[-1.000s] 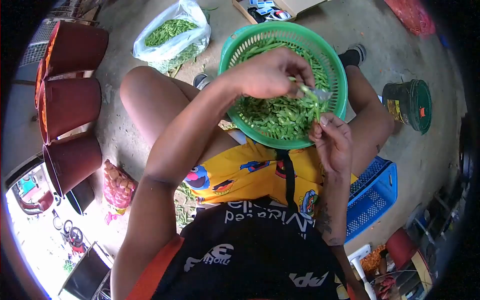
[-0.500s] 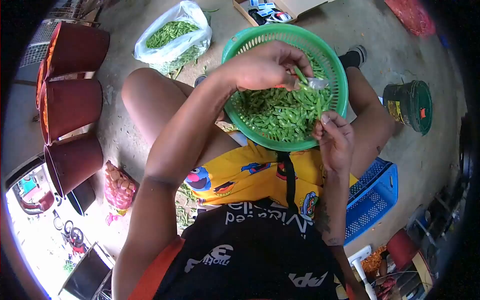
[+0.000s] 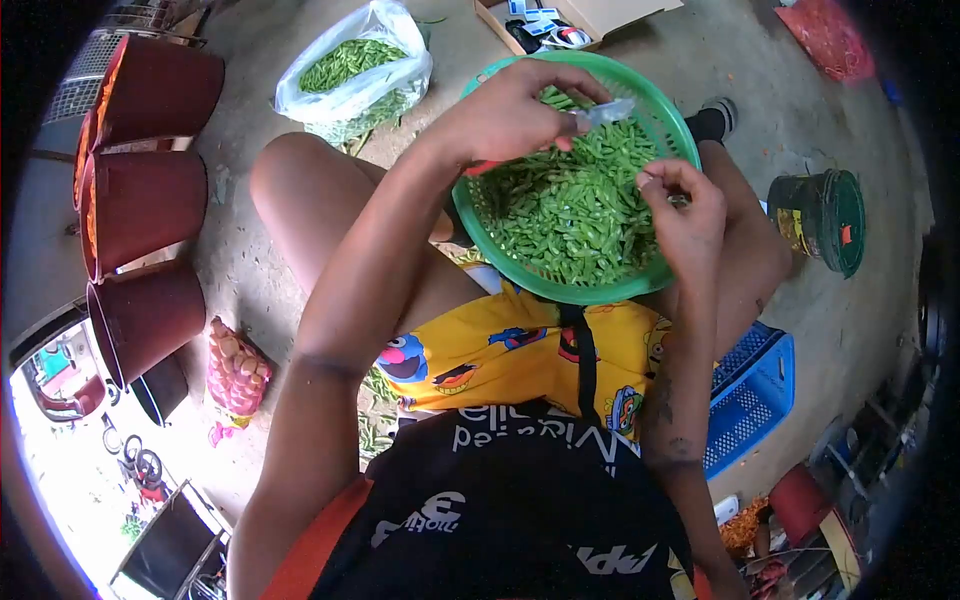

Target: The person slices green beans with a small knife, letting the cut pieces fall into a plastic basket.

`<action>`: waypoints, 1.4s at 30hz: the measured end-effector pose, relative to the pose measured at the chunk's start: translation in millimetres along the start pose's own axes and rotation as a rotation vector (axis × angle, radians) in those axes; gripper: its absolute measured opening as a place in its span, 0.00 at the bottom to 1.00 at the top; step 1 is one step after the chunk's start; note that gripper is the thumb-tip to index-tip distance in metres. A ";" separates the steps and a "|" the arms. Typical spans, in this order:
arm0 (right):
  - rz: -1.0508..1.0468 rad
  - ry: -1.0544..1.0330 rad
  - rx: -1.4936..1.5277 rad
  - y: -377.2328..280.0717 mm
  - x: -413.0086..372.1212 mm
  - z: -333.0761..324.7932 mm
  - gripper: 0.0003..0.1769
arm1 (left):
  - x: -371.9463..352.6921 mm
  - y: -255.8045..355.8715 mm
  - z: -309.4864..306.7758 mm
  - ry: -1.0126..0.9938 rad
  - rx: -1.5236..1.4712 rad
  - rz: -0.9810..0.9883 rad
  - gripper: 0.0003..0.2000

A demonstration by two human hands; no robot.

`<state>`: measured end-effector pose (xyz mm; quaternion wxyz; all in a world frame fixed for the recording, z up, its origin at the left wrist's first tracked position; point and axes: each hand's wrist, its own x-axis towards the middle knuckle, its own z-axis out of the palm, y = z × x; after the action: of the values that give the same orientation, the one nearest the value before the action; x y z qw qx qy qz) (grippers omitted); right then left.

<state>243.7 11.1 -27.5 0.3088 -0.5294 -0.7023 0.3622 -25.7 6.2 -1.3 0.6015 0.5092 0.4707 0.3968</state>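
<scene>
Left hand (image 3: 515,112): fingers curled round a pale, shiny blade (image 3: 610,111). Right hand (image 3: 694,210): fingertips pinched together, on what I cannot tell. Below the fingers, short green pods (image 3: 575,215) fill a round green plastic basket (image 3: 575,294). Cutting seems in hand; the next move calls for a steadied pod.

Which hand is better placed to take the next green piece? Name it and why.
Likely the right hand: it hangs over the edge of the green basket, showing no tool, while the left hand holds a translucent object.
</scene>
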 end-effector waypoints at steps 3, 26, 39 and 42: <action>-0.022 -0.001 -0.136 -22.7 8.0 9.8 0.09 | -1.2 -6.3 -4.8 0.120 0.531 0.045 0.25; -0.437 -0.114 -0.031 -16.4 37.9 67.1 0.10 | -19.2 15.8 -33.3 0.293 0.266 0.159 0.19; -0.047 0.040 0.195 -9.9 2.1 14.8 0.13 | -2.2 -0.7 10.6 -0.047 0.089 0.046 0.20; -0.051 0.065 0.144 -25.4 -5.8 13.0 0.14 | 0.6 -0.6 12.8 -0.101 0.123 0.074 0.18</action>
<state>221.3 -1.4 -13.7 0.3779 -0.4993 -0.6773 0.3861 -13.2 3.6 -1.5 0.5770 0.5814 0.4442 0.3630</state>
